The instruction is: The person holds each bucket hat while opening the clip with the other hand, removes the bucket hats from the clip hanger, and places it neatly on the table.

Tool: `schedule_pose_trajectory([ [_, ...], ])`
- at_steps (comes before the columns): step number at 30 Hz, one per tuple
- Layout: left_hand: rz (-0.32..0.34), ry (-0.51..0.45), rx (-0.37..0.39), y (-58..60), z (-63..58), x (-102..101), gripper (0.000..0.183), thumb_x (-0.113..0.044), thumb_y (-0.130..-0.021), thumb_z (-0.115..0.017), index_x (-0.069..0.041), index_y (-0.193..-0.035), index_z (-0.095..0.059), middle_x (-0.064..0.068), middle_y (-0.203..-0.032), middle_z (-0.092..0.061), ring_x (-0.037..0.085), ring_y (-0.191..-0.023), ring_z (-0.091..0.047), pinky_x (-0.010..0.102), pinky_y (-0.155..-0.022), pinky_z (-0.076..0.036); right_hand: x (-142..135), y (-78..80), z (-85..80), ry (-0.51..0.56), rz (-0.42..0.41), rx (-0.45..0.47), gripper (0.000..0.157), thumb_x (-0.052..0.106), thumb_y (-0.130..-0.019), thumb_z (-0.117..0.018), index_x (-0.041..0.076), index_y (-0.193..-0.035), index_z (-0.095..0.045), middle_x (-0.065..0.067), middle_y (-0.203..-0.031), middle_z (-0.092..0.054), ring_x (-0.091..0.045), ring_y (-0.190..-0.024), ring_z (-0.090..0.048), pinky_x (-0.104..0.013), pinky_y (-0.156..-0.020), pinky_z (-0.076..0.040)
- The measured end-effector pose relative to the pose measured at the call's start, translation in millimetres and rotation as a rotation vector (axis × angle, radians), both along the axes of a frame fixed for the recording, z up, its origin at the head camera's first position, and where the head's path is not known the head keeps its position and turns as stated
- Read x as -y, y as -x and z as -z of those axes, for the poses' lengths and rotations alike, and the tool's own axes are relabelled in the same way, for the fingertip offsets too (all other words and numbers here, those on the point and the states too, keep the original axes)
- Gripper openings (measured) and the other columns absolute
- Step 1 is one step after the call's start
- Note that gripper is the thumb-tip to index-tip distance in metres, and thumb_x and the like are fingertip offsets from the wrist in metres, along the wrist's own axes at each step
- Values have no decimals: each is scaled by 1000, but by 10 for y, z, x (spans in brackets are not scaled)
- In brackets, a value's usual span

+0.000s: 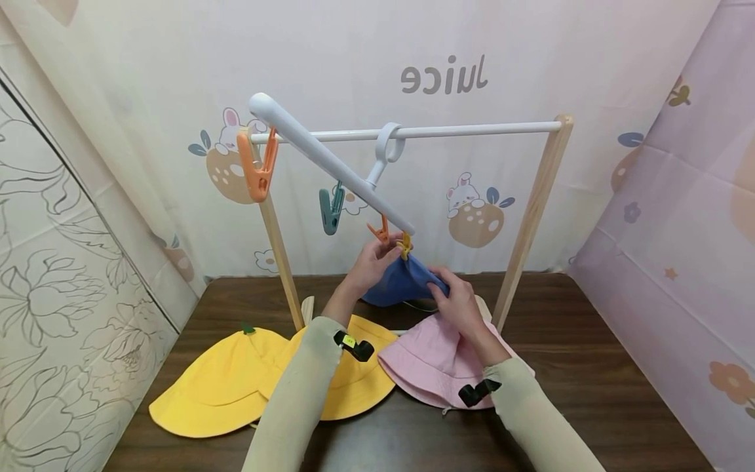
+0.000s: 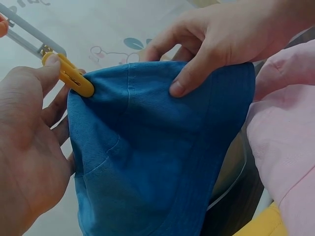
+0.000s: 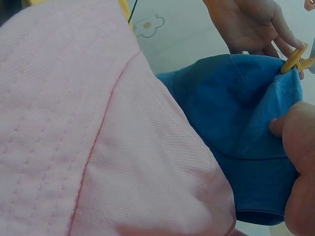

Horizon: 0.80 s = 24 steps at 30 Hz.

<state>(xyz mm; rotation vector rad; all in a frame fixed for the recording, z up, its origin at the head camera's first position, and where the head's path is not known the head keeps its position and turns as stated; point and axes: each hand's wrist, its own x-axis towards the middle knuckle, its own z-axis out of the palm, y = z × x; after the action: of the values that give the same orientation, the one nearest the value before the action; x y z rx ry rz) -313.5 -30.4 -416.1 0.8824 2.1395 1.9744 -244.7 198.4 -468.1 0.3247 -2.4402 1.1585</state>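
A blue fabric hat (image 1: 396, 283) hangs by its crown from a yellow clothespin (image 1: 406, 245) at the low end of a white hanger (image 1: 318, 154). My left hand (image 1: 371, 265) holds the clothespin, thumb on one arm and fingers behind. In the left wrist view, the clothespin's jaws (image 2: 84, 89) bite a fold of the crown. My right hand (image 1: 459, 303) pinches the hat near its brim, thumb in front and fingers behind the cloth. Below that hand lies a pink bucket hat (image 1: 421, 351), which fills much of the right wrist view.
Two yellow hats (image 1: 206, 387) overlap at the table's left. The tilted hanger hooks over a white rod (image 1: 472, 131) between wooden posts (image 1: 533, 216). Large orange (image 1: 258, 170), teal (image 1: 331, 208) and small orange (image 1: 380, 231) clothespins hang from it. Dark wooden table (image 1: 590, 367) underneath.
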Motion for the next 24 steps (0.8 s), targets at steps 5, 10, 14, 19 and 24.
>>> schedule_pose_trajectory([
  [5, 0, -1, -11, 4, 18, 7, 44, -13, -120, -51, 4, -160, -53, 31, -156, -65, 45, -149, -60, 56, -137, -41, 7, -3, -2, 10, -1, 7, 31, 4, -107, -73, 8, -138, -75, -22, -136, -81, -42, -120, -78, -57, -102, -57],
  [10, -4, 2, -20, 3, 16, 5, 43, -13, -120, -52, 3, -160, -54, 32, -153, -67, 44, -146, -62, 55, -135, -44, 8, -5, 4, 4, 3, -3, 32, 4, -107, -73, 8, -138, -75, -22, -135, -81, -42, -120, -78, -57, -101, -57],
  [14, -6, 10, -6, -4, 7, 9, 44, -13, -120, -52, 3, -161, -53, 32, -152, -67, 44, -146, -63, 55, -134, -45, 10, -7, 11, 5, 5, -3, 32, 4, -107, -73, 9, -138, -76, -22, -135, -81, -41, -117, -78, -55, -100, -57],
  [19, -7, 21, 2, -18, -13, 30, 43, -14, -121, -50, 3, -161, -52, 32, -153, -67, 45, -148, -61, 56, -135, -43, 13, -2, 21, 1, 8, -3, 32, 4, -108, -72, 10, -139, -76, -21, -134, -81, -39, -114, -78, -54, -97, -56],
  [24, 6, 14, 9, -19, -22, 46, 43, -13, -121, -49, 3, -161, -52, 33, -153, -66, 46, -148, -61, 56, -136, -42, 18, -6, 23, 5, 6, 1, 32, 5, -107, -73, 11, -139, -76, -21, -134, -82, -39, -112, -77, -53, -96, -56],
])
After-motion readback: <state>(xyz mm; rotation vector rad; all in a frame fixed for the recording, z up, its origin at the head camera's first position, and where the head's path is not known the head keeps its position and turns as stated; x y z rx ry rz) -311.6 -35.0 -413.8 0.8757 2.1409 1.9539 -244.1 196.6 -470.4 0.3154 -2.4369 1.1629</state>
